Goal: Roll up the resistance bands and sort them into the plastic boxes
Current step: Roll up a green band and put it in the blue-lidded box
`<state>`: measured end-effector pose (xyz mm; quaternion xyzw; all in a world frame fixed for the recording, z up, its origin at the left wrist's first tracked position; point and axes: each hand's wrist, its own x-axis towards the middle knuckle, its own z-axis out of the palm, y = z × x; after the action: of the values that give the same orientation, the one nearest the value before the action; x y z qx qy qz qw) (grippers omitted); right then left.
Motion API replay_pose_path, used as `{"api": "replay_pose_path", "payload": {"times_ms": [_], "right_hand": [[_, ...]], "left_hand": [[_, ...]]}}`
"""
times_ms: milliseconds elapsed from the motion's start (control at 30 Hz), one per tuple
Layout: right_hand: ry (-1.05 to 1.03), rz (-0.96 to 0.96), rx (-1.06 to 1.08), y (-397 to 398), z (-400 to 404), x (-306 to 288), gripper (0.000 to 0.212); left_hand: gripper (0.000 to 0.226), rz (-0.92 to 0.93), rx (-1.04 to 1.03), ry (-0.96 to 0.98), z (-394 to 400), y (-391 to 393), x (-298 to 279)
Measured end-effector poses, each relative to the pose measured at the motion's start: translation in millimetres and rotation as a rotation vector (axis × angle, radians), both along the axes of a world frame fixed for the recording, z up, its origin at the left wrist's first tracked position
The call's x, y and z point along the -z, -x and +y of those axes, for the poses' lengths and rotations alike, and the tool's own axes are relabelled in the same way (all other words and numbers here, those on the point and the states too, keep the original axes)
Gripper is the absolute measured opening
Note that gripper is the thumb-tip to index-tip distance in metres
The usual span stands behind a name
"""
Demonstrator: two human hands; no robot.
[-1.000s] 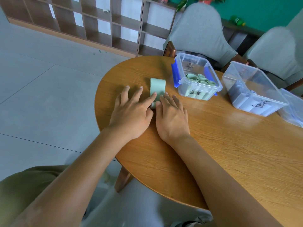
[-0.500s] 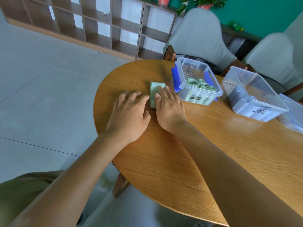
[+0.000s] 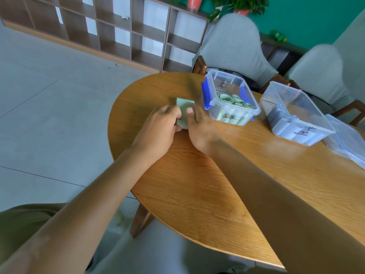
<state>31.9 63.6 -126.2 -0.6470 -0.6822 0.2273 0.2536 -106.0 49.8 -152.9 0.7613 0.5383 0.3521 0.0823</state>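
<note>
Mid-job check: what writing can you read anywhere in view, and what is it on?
Blue-clipped box, front wall: black handwritten characters, not legible.
Same box, far wall: more handwriting, seen through the plastic, unreadable.
Clear box beside it, front: black handwritten characters, not legible.
No brands, numbers or signs elsewhere.

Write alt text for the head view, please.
Both hands, left hand and right hand, grip a green resistance band on a round wooden table. Beside it stands a clear box holding green rolls.
</note>
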Motion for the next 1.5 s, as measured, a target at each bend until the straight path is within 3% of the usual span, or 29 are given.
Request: {"api": "replay_pose_path", "payload": {"times_ms": [133, 233, 433, 733, 933, 1233, 1500], "right_hand": [[-0.024, 0.282, 0.121, -11, -28, -5, 0.027], [-0.056, 0.489, 0.190, -19, -51, 2, 0.029], [-0.096, 0.594, 0.118, -32, -104, 11, 0.032], [-0.271, 0.258, -0.037, -35, -155, 21, 0.039], [-0.393, 0.104, -0.084, -34, -157, 27, 0.039], [-0.357, -0.119, -0.018, -27, -145, 31, 0.049], [-0.298, -0.200, -0.016, -27, -122, 28, 0.052]], "left_hand": [[0.020, 0.005, 0.029, -0.005, -9, 2, 0], [0.020, -0.009, 0.050, -0.007, -21, 4, 0], [0.020, 0.001, 0.108, -0.016, -51, 9, 0], [0.020, 0.002, 0.161, 0.018, -91, 13, -4], [0.020, 0.100, 0.160, -0.039, -91, 17, -3], [0.029, 0.128, 0.107, -0.076, -88, 20, -4], [0.021, 0.131, 0.090, -0.144, -99, 20, -11]]}}
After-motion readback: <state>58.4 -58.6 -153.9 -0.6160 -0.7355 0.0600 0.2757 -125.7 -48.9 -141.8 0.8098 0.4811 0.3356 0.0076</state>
